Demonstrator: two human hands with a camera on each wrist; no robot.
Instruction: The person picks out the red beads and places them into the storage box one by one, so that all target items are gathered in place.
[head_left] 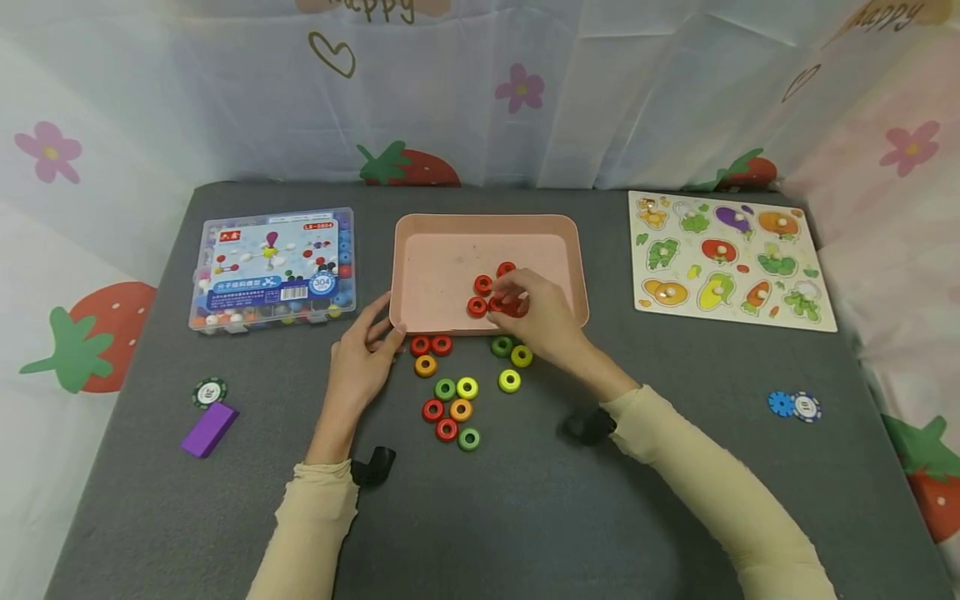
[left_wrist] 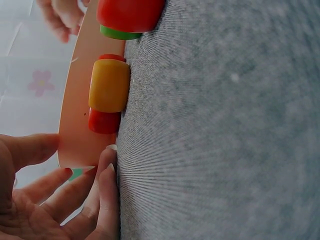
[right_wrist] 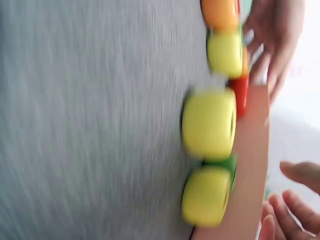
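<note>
A pink tray [head_left: 435, 267] lies on the table with several red rings [head_left: 477, 307] in its right half. My left hand [head_left: 358, 358] is at the tray's near left corner. In the left wrist view its thumb and fairly straight fingers touch the tray's edge and side. Over the red rings hovers my right hand [head_left: 543, 321], fingers bent downward, partly hiding some rings. The right wrist view shows a gap between its thumb and fingers, with no ring visible there. Before the tray lie red, orange [head_left: 461, 409], yellow [head_left: 509, 381] and green rings [head_left: 468, 439].
A clear case of coloured beads [head_left: 273, 271] stands left of the tray, and a vegetable puzzle board [head_left: 731, 260] lies to its right. A purple block [head_left: 210, 430] and a dark chip [head_left: 209, 392] are at the left. Two blue chips [head_left: 795, 406] lie at the right.
</note>
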